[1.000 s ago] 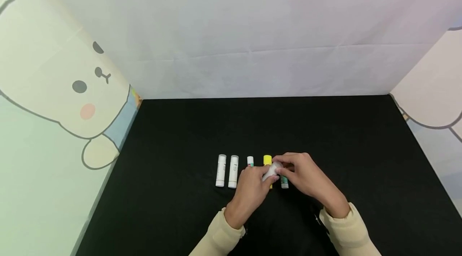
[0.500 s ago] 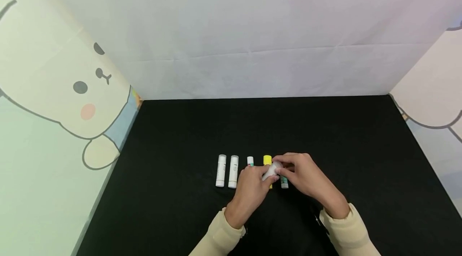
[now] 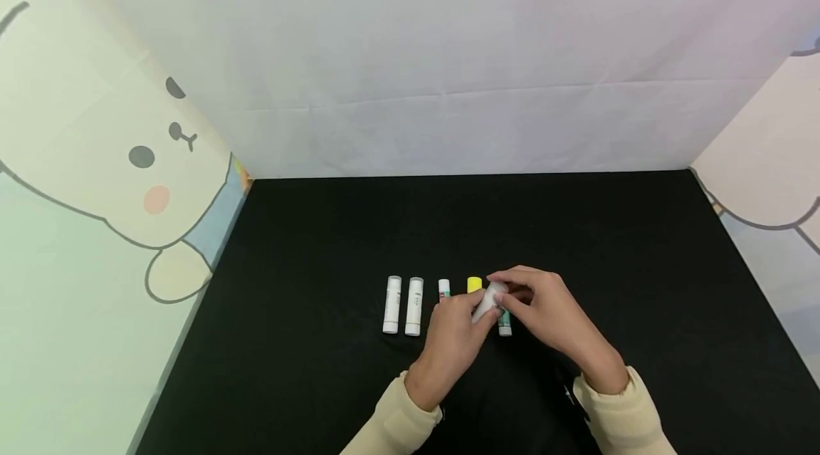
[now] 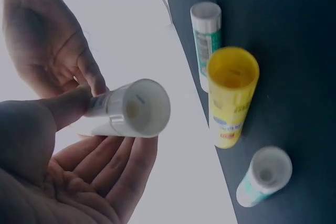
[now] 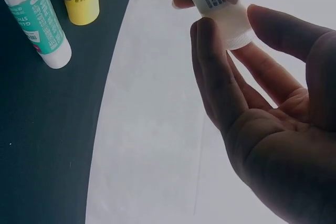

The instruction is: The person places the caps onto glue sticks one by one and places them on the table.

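A white glue stick (image 3: 490,300) is held tilted above the black table, between both hands. My left hand (image 3: 451,334) grips its body, with the thumb on one side and the fingers beneath, as the left wrist view shows. The fingertips and thumb of my right hand (image 3: 551,312) pinch the opposite, pale ridged end of the glue stick (image 5: 226,22). Behind the hands lie a yellow glue stick (image 3: 474,284) and a green-and-white one (image 3: 505,323), both partly covered in the head view. Another small green-and-white glue stick (image 3: 444,288) is mostly hidden by my left hand.
Two white glue sticks, one on the far left (image 3: 392,304) and one beside it (image 3: 414,305), lie parallel in the same row. A pale cloth wall (image 3: 448,120) borders the back of the black table (image 3: 307,384). Printed cartoon panels flank both sides.
Both hands have shifted slightly to the right together with the held glue stick, which now looks a little more upright. The glue sticks on the table have stayed in place.
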`<state>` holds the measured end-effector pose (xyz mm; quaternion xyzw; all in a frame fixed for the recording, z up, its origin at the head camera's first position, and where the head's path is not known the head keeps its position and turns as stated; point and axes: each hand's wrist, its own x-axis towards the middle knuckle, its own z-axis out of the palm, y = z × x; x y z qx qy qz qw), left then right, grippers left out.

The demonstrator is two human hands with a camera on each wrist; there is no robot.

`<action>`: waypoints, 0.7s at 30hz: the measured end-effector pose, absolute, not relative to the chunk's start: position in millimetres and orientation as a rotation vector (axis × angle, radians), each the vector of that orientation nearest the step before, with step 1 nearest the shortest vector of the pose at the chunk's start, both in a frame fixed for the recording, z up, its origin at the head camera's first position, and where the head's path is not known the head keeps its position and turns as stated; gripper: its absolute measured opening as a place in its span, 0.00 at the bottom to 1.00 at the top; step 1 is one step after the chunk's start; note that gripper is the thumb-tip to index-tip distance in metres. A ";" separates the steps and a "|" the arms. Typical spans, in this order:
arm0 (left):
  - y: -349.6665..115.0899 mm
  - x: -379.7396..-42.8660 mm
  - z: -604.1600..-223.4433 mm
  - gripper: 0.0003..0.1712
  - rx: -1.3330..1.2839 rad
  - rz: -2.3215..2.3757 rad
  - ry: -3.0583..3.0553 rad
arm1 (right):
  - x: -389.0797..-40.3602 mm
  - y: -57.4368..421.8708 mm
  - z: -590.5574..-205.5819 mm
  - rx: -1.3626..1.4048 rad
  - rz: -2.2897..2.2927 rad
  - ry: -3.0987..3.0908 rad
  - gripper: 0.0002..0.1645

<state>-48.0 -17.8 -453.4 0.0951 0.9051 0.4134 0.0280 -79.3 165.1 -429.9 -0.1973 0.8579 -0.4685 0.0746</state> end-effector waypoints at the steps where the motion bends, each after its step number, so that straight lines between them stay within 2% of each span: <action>1: -17.1 -47.7 -453.8 0.09 0.298 1.288 2.786 | -79.2 165.3 -430.1 -0.588 -1.415 2.576 0.17; 7: -14.5 -45.3 -455.7 0.11 0.346 1.305 2.764 | -78.6 167.0 -430.7 -0.554 -1.442 2.600 0.15; 14: -8.8 -39.0 -457.7 0.32 0.416 1.235 2.772 | -79.6 169.6 -429.5 -0.508 -1.452 2.660 0.13; 21: -3.3 -36.0 -458.4 0.46 0.463 1.223 2.683 | -80.0 174.9 -429.8 -0.429 -1.421 2.691 0.12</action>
